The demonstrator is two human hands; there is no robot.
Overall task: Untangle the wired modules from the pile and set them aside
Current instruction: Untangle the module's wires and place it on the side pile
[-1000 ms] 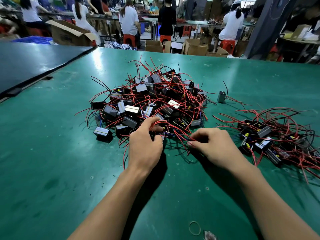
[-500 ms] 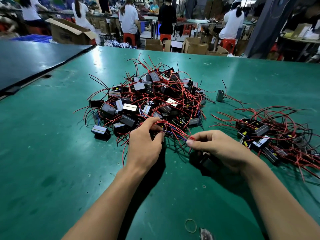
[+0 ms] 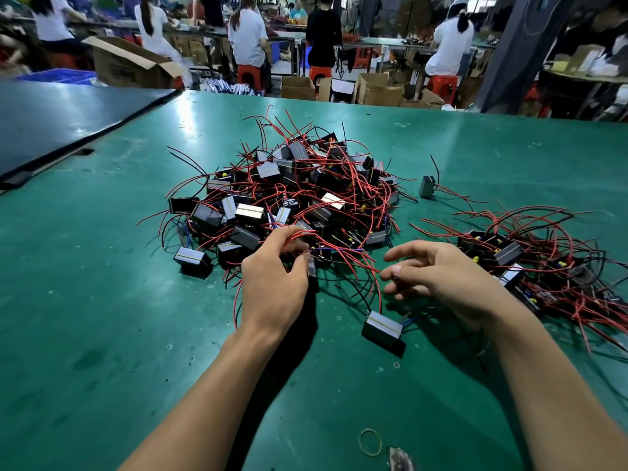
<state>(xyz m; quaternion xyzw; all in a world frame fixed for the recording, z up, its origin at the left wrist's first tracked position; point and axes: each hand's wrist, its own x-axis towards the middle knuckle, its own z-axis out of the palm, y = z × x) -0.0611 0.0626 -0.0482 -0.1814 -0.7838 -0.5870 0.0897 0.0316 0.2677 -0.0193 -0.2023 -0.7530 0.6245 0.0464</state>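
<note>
A tangled pile of black box modules with red and black wires lies in the middle of the green table. My left hand pinches red wires and a small module at the pile's near edge. My right hand hovers beside it with fingers spread and loose, holding nothing. One freed module lies on the table just below and between my hands, its wires running up toward my left hand. A second heap of sorted modules sits to the right.
A single module stands apart behind the pile. A rubber band and a scrap lie near the front edge. A dark mat covers the far left. People work at benches among cardboard boxes behind.
My right hand pulled a module out toward me, then let it drop on the table and opened. My left hand kept its grip on the wires at the pile's edge.
</note>
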